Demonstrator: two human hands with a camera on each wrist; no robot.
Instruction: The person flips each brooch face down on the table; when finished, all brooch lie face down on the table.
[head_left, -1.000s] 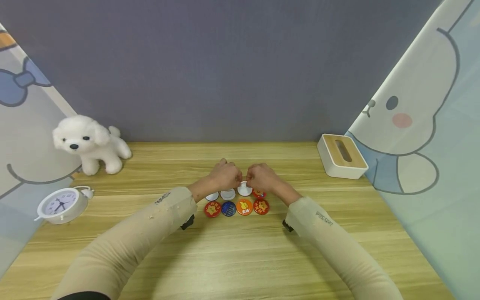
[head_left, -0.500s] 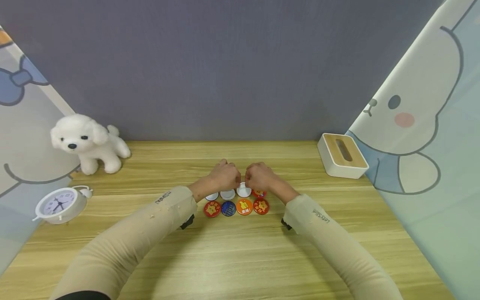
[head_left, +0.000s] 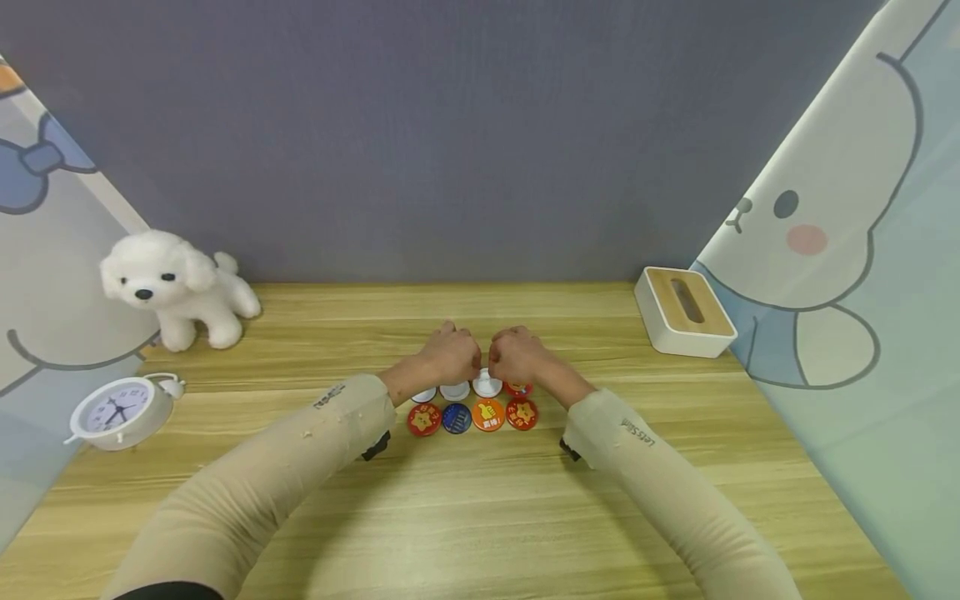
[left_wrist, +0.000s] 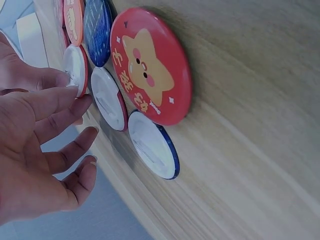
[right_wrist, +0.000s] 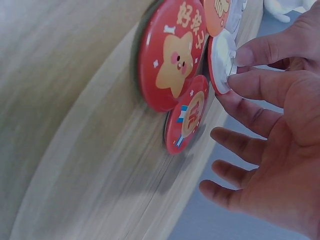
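Note:
Between both hands is a round pin-back badge, its white back facing up and its rim red in the wrist views. My left hand pinches its near side with thumb and forefinger, the other fingers spread loosely. From the other side my right hand pinches at the pin on the badge's back. Two more badges lie white back up to the left, one blue-rimmed and one red-rimmed. A red badge lies face up beside the right hand.
A nearer row holds a red star badge, a blue one, an orange thumbs-up one and another red star one. A plush dog and alarm clock stand left, a tissue box right.
Both hands stay at the same badge. The right hand and forearm have shifted slightly left, and the other badges lie where they were.

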